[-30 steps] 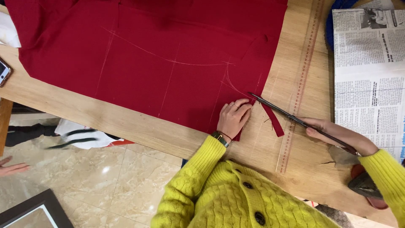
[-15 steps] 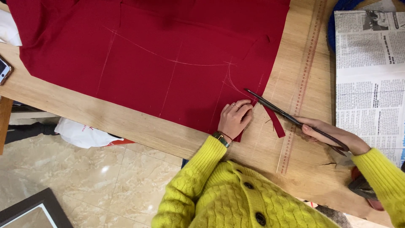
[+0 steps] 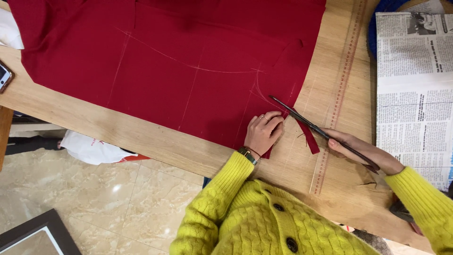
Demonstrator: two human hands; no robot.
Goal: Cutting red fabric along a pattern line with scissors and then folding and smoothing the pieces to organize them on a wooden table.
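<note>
Red fabric (image 3: 188, 61): pinned flat under left hand (image 3: 263, 133); scissors (image 3: 321, 133) gripped in right hand (image 3: 363, 153), seemingly advanced along chalk line.

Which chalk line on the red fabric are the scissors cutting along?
The short curved chalk line near the red fabric's right edge; the scissors' tips meet it. The long arc and the straight lines lie farther left.

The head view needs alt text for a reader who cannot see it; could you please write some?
A person in a yellow cardigan cuts red fabric on a wooden table: the right hand works long scissors while the left hand presses the cloth flat. A newspaper lies at right.
</note>
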